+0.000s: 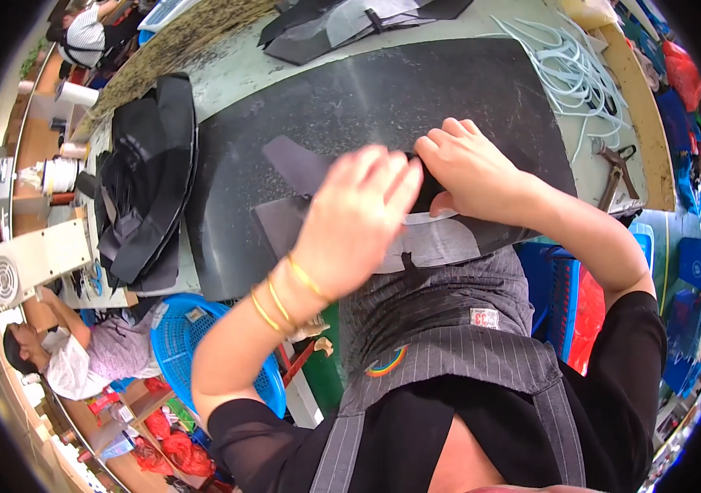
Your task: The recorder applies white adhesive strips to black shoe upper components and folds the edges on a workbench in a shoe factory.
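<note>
A black fabric piece lies on the dark work mat near its front edge, partly hidden by my hands. My right hand grips this piece, fingers curled over its top and thumb bent below. Over the piece's left part is my left hand, smeared by motion; whether it holds anything is unclear. Beneath and beside the hands are a pale grey, lining-like panel with a short black tab, and dark grey flaps spreading out to the left.
Black fabric pieces are heaped left of the mat; more cut pieces lie behind it. Pale blue cord is tangled at the back right, above scissors. Blue baskets stand below the table. A co-worker sits at left.
</note>
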A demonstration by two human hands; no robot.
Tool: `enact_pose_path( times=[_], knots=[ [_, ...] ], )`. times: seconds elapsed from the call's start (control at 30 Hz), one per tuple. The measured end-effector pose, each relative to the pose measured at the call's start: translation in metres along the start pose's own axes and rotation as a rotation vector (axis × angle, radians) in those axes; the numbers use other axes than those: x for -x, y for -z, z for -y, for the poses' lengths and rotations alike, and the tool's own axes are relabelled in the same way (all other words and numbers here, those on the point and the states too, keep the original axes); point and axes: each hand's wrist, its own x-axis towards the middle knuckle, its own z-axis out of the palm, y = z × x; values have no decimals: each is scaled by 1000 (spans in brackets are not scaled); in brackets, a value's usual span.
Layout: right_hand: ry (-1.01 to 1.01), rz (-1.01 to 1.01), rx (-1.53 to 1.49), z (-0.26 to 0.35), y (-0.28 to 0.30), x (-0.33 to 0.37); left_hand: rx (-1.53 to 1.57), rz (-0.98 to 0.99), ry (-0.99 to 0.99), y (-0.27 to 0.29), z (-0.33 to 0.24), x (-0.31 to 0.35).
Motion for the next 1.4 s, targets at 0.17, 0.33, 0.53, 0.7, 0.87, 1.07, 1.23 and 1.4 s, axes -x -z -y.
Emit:
enact_pose_path(
  times=[0.17, 0.33, 0.53, 0.7, 0.87, 1.07, 1.23, 1.4],
  knots=[
    [268, -308, 308, 47, -10, 26, -77, 266, 10, -3, 30, -14],
    [182, -341, 374, 58, -39, 49, -225, 259, -100, 3, 12, 2],
    [89, -371, 194, 53, -31, 47, -174, 43, 25, -11, -5, 38],
    [341, -416, 238, 47, -37, 45, -94, -126, -78, -27, 0, 47],
    [382, -222, 427, 61, -31, 44, 10, 132, -20, -11, -5, 44],
    [157, -232, -92, 62, -33, 45, 556, 18, 74, -20, 12, 63],
    [186, -238, -82, 59, -34, 43, 341, 70, -10, -19, 1, 65],
    [417, -148, 72, 62, -36, 55, 106, -30, -66, -21, -23, 61]
  ],
)
